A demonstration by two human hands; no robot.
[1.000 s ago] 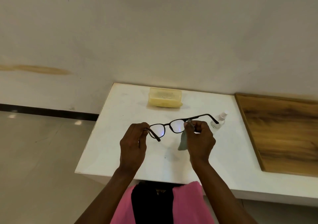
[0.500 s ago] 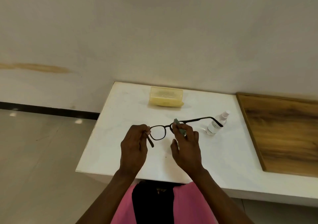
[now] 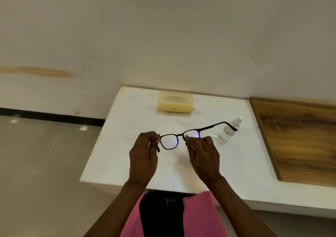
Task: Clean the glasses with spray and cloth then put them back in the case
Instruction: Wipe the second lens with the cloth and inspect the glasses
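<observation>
Since 1 second ago, the small grey cloth (image 3: 186, 137) has been bunched up in the right hand (image 3: 202, 155), whose fingers are pinched shut on it at the right lens. The dark-framed glasses (image 3: 181, 136) are held above the white table (image 3: 127, 145), with the left hand (image 3: 143, 156) closed on the left hinge. Wiping looks only partly done. The clear spray bottle (image 3: 229, 130) is standing near. The closed yellow plastic case (image 3: 175, 101) must be opened and filled last.
</observation>
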